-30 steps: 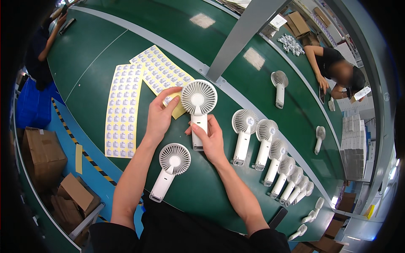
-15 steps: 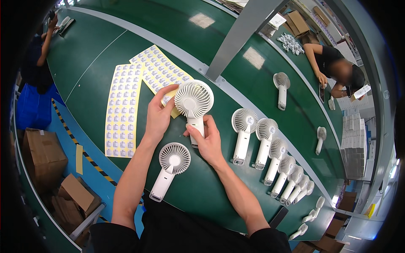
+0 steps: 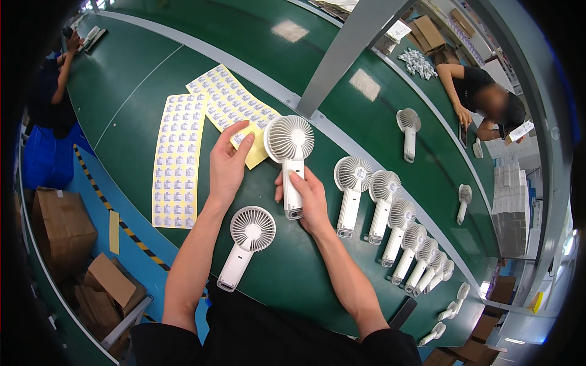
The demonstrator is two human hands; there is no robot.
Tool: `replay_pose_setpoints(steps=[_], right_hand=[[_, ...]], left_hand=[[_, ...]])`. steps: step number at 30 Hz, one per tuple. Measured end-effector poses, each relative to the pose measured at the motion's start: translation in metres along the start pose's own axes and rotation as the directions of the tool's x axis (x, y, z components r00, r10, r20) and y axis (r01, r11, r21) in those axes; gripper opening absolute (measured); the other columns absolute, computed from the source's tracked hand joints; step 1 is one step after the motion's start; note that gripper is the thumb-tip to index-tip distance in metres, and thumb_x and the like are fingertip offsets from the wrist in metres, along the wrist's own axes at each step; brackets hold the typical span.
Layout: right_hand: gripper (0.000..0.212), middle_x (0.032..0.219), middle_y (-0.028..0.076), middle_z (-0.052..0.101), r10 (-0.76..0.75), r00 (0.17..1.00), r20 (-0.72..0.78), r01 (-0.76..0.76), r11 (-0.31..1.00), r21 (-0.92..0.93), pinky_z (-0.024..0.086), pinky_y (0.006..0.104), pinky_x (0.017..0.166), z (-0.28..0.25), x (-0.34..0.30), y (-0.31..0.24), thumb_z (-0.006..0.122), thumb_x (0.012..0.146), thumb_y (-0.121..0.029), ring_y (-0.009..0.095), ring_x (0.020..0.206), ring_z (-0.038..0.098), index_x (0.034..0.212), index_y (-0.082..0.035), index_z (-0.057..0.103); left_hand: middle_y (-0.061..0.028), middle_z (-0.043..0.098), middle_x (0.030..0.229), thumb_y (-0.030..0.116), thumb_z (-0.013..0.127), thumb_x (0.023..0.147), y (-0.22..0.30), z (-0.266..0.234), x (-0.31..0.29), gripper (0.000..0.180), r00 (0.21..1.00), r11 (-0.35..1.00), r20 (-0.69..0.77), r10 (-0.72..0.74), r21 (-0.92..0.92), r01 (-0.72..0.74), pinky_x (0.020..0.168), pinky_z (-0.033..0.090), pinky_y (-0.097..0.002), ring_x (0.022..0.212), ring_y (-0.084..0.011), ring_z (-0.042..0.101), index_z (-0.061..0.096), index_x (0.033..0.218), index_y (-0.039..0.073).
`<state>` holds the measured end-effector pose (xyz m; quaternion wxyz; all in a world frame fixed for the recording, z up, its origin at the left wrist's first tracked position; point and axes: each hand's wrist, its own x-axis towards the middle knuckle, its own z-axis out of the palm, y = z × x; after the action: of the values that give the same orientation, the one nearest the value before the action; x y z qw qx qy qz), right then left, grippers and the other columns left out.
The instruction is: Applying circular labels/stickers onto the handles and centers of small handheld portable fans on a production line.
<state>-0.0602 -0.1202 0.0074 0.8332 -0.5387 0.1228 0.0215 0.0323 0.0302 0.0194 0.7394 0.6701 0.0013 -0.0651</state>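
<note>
My right hand (image 3: 312, 198) is wrapped round the handle of a white handheld fan (image 3: 291, 143), its thumb on the front and the round grille uppermost. To the left of the grille, my left hand (image 3: 227, 165) has thumb and forefinger apart over the near end of a yellow label sheet (image 3: 235, 91); I see nothing held between them. A second label sheet (image 3: 178, 158) lies flat, left of that hand. Between my forearms another white handheld fan (image 3: 246, 247) rests on the green table, its handle toward me.
Several white fans (image 3: 352, 195) lie in a slanting row on the right. A dark flat object (image 3: 402, 313) lies by my right elbow. A grey post (image 3: 342, 61) rises beyond the sheets. Co-workers sit at far left and far right (image 3: 488, 100). Cardboard boxes (image 3: 64, 222) stand at lower left.
My left hand has come away from the fan's grille, over the label sheet. My right hand has shifted the fan slightly right and turned it more upright.
</note>
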Motion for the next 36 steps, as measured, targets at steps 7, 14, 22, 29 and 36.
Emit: replay_pose_setpoints(steps=[7, 14, 22, 29, 36], right_hand=[[0.029, 0.077, 0.000, 0.058, 0.051, 0.992, -0.115, -0.076, 0.972, -0.221, 0.042, 0.0243, 0.054, -0.001, -0.020, -0.014, 0.058, 0.098, -0.027, 0.007, 0.061, 0.052, 0.107, 0.001, 0.060], [0.036, 0.076, 0.011, 0.068, -0.035, 0.989, -0.141, -0.087, 0.636, -0.767, 0.048, 0.0292, 0.060, 0.008, -0.050, -0.026, 0.071, 0.089, -0.026, 0.013, 0.062, 0.059, 0.108, 0.004, 0.067], [0.024, 0.095, 0.013, 0.059, -0.650, 0.714, 0.261, 0.477, 0.179, -0.860, 0.048, 0.0362, 0.071, 0.029, -0.015, -0.051, 0.074, 0.080, -0.005, 0.027, 0.083, 0.059, 0.102, 0.001, 0.066], [0.028, 0.101, 0.010, 0.059, -0.677, 0.644, 0.356, 0.566, 0.109, -0.817, 0.046, 0.0374, 0.081, 0.048, 0.022, -0.043, 0.073, 0.079, -0.001, 0.027, 0.093, 0.053, 0.106, -0.003, 0.068], [0.011, 0.093, 0.011, 0.061, -0.703, 0.693, 0.157, 0.581, 0.415, -0.700, 0.048, 0.0300, 0.075, 0.031, 0.015, -0.043, 0.069, 0.082, 0.002, 0.021, 0.083, 0.060, 0.092, 0.001, 0.064]], left_hand=[[0.0005, 0.056, 0.077, 0.010, 0.060, 0.096, 0.003, -0.007, -0.009, 0.037, 0.993, 0.990, 0.064, 0.097, 0.099, -0.103, 0.051, 0.033, -0.0207, 0.061, -0.0005, 0.044, 0.053, 0.131, 0.003], [-0.0096, 0.068, 0.103, 0.009, 0.059, 0.096, -0.001, -0.007, -0.006, 0.034, 0.970, 0.968, 0.065, 0.233, -0.109, -0.225, 0.073, 0.049, -0.0247, 0.084, -0.0094, 0.061, 0.052, 0.128, 0.002], [-0.0103, 0.071, 0.085, 0.012, 0.061, 0.095, 0.008, -0.007, -0.016, 0.024, 0.938, 0.965, 0.253, 0.238, 0.048, -0.258, 0.070, 0.048, -0.0248, 0.079, -0.0095, 0.064, 0.061, 0.116, 0.002], [-0.0141, 0.070, 0.099, 0.005, 0.057, 0.091, 0.004, -0.009, -0.013, 0.028, 0.902, 0.945, 0.323, 0.288, 0.059, -0.323, 0.076, 0.051, -0.0292, 0.084, -0.0198, 0.068, 0.059, 0.119, 0.001], [-0.0160, 0.063, 0.122, 0.013, 0.065, 0.090, 0.001, -0.007, -0.014, 0.045, 0.904, 0.933, 0.350, 0.245, 0.168, -0.318, 0.095, 0.046, -0.0341, 0.113, -0.0266, 0.061, 0.051, 0.131, 0.004]])
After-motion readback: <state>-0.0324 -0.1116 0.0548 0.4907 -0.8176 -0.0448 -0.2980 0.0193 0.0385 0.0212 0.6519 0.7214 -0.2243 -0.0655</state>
